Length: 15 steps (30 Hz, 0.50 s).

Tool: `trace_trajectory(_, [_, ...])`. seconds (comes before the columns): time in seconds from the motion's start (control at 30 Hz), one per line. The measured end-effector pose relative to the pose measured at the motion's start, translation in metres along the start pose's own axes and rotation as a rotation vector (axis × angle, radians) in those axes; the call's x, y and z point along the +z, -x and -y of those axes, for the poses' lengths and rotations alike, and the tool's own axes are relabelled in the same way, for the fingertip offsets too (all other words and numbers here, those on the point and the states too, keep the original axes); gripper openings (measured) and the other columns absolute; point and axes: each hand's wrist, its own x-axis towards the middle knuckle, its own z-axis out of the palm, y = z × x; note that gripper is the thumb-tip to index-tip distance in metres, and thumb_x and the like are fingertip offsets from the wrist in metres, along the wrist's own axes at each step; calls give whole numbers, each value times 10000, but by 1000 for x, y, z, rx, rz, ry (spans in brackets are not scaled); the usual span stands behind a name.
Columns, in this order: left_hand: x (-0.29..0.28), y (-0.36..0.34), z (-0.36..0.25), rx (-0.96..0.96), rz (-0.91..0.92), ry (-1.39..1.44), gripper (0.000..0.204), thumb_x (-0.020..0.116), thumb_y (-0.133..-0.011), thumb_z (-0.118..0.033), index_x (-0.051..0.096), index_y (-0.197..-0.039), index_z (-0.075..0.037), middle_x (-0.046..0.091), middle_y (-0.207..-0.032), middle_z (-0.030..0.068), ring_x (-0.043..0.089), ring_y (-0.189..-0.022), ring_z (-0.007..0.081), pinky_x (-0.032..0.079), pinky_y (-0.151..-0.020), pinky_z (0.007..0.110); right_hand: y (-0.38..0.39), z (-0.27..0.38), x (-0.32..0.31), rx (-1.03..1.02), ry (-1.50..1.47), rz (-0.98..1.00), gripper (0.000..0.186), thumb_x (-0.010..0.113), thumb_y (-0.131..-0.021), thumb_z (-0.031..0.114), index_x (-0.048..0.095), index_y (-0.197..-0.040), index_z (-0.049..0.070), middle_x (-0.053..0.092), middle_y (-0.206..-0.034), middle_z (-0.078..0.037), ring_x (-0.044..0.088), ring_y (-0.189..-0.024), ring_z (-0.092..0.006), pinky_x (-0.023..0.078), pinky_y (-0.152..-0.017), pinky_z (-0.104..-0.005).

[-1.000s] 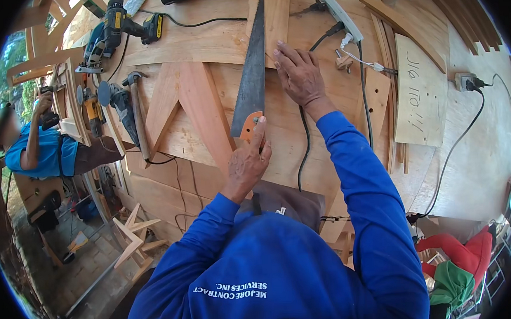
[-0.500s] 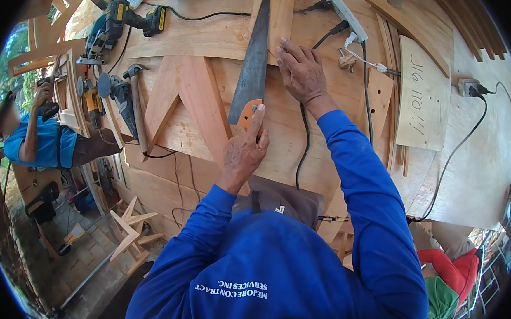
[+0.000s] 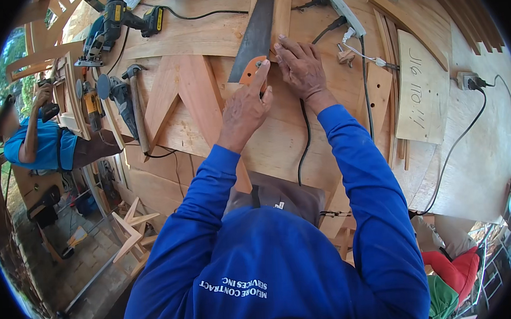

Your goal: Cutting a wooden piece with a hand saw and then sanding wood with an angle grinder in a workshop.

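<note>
My left hand is closed round the orange handle of a hand saw, index finger stretched along the handle. The saw's dark blade points away from me and lies along a narrow wooden board. My right hand grips the near end of that board, fingers bent over it, close beside the saw handle. Its fingertips partly hide the board's end. Left of the saw, two joined pieces of wood form an angled shape on the plywood worktop.
A hammer, an angle grinder and a cordless drill lie at the left. A power strip with cables sits at the right, near a marked plywood piece. Another person holds a tool at far left.
My left hand has pushed the saw forward, away from me, and its handle is now next to my right hand. My right hand stays almost in place on the board.
</note>
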Motion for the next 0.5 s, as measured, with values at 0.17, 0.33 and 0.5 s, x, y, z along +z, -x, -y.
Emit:
trace_trajectory(0.17, [-12,38,3,-41,41,-14,650,604,-956,-294,367,-1561,-277,631,-715,194,647,-662,371,528,-674,509,-1,4,4,9,-23,12,254,672,-903,200,711,-1141,122,650,-1303,-17,622,-1062,-230,432,-980,-397])
trace_trajectory(0.33, [-12,-8,-3,9,4,36,651,612,-951,-287,374,-1557,-279,629,-711,197,640,-629,373,531,-643,506,-2,1,2,9,-4,-11,250,678,-895,194,712,-1133,122,656,-1290,-17,625,-1051,-228,433,-979,-399])
trace_trajectory(0.5, [-6,47,22,-54,56,-55,647,618,-948,-286,382,-1551,-283,629,-695,188,636,-615,373,531,-624,503,0,3,3,-2,0,-11,248,683,-887,185,712,-1126,124,658,-1287,-17,626,-1044,-227,435,-978,-401])
